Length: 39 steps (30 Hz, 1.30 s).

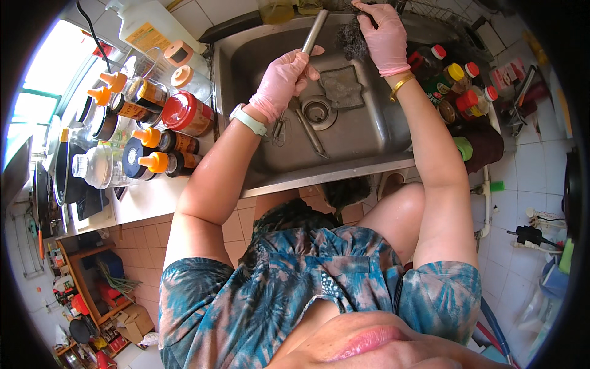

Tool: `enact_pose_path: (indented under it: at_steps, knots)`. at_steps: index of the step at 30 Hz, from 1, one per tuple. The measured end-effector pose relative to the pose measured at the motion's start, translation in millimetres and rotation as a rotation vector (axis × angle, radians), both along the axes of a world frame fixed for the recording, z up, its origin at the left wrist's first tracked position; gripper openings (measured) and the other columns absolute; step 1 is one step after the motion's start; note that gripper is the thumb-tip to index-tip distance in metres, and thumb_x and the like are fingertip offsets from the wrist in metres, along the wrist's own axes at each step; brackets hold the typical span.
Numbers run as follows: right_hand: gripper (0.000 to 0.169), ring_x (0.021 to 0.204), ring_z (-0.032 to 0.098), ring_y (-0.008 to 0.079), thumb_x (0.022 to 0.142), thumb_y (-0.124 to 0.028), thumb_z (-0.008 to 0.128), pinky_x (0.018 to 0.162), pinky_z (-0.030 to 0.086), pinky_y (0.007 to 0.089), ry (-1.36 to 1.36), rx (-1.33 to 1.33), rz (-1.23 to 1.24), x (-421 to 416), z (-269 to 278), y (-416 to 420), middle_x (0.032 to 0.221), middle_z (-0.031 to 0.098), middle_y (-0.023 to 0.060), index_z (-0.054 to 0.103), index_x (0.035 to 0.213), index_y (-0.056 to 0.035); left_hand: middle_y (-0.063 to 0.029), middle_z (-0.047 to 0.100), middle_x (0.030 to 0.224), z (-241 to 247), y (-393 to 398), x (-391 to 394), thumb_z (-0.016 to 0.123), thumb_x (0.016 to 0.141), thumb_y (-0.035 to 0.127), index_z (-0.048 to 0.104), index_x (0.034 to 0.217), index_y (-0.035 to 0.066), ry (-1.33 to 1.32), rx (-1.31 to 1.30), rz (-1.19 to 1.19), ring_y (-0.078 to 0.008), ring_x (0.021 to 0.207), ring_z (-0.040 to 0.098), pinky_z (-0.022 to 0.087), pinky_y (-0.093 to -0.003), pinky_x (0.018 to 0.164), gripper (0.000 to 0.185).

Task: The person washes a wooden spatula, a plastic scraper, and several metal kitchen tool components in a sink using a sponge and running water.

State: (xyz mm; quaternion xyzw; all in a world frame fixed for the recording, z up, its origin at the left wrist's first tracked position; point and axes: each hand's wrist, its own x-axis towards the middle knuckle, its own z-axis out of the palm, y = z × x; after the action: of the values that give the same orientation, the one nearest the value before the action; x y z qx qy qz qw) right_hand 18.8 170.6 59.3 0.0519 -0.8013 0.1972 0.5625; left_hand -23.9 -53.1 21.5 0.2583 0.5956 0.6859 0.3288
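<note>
Both my hands wear pink disposable gloves. My left hand (pixel 288 78) grips a metal rod-like handle (pixel 315 31) that points up and away over the stainless steel sink (pixel 286 173). My right hand (pixel 382 39) is raised at the sink's far right, its thumb and fingers bent beside a dark steel-wool scourer (pixel 352 40); whether it pinches the scourer cannot be told. On the basin floor lie a grey cloth (pixel 342 87), the drain strainer (pixel 318 113), a long metal utensil (pixel 310 131) and a wire whisk (pixel 279 133). The lower end of the held handle is hidden by my left hand.
Sauce bottles with orange caps (pixel 150 161), a red-lidded jar (pixel 184 114) and a large pump bottle (pixel 147 30) crowd the counter left of the sink. Several capped bottles (pixel 454 74) and a dark cloth (pixel 486 145) are at its right. A black bin (pixel 345 191) stands below the front edge.
</note>
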Motion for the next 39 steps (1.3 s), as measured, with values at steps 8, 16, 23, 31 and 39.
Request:
enact_pose_path:
  at_steps: [8, 16, 23, 31, 39]
  knots:
    - [0.035, 0.084, 0.062, 0.0234, 0.082, -0.009, 0.072, 0.072, 0.053, 0.0349, -0.193, 0.294, 0.095, -0.6, -24.6, -16.3, 0.094, 0.062, 0.0030, 0.073, 0.115, -0.0201, 0.0029, 0.058, 0.078, -0.9, -1.3, -1.5, 0.044, 0.106, 0.038, 0.050, 0.141, 0.007, 0.003, 0.062, -0.035, -0.0042, 0.054, 0.031, 0.024, -0.0195, 0.049, 0.046]
    - [0.031, 0.081, 0.063, 0.0239, 0.087, -0.009, 0.066, 0.071, 0.054, 0.0332, -0.191, 0.405, 0.034, -10.9, -19.2, -15.3, 0.095, 0.061, 0.0056, 0.072, 0.116, -0.0199, 0.0058, 0.042, 0.072, 4.0, -3.0, 4.3, 0.047, 0.106, 0.034, 0.056, 0.122, 0.012, -0.221, 0.067, -0.020, -0.0035, 0.054, 0.027, 0.022, -0.0193, 0.048, 0.029]
    - [0.033, 0.086, 0.062, 0.0239, 0.086, -0.007, 0.067, 0.076, 0.053, 0.0337, -0.264, 0.340, 0.203, 0.3, -33.0, -36.0, 0.095, 0.061, 0.0051, 0.071, 0.118, -0.0168, 0.0088, 0.033, 0.070, 0.4, -2.4, 1.0, 0.047, 0.106, 0.034, 0.052, 0.140, 0.012, -0.253, 0.048, 0.054, -0.0020, 0.054, 0.024, 0.019, -0.0184, 0.048, 0.041]
    - [0.033, 0.085, 0.062, 0.0247, 0.084, -0.007, 0.067, 0.073, 0.054, 0.0338, -0.113, 0.415, 0.098, -0.3, -27.4, -28.2, 0.090, 0.060, 0.0058, 0.073, 0.115, -0.0186, 0.0085, 0.031, 0.070, 0.8, -1.6, 4.0, 0.046, 0.105, 0.035, 0.058, 0.123, 0.011, -0.209, 0.030, 0.033, -0.0025, 0.054, 0.023, 0.018, -0.0202, 0.049, 0.032]
    - [0.021, 0.080, 0.062, 0.0263, 0.082, -0.001, 0.068, 0.069, 0.051, 0.0360, -0.217, 0.269, -0.030, 3.1, 3.2, -30.5, 0.087, 0.059, 0.0115, 0.072, 0.101, -0.0093, 0.0075, 0.036, 0.069, 6.5, -4.9, 5.2, 0.043, 0.102, 0.056, 0.054, 0.129, 0.009, -0.121, 0.028, -0.039, -0.0027, 0.054, 0.024, 0.018, -0.0197, 0.048, 0.055]
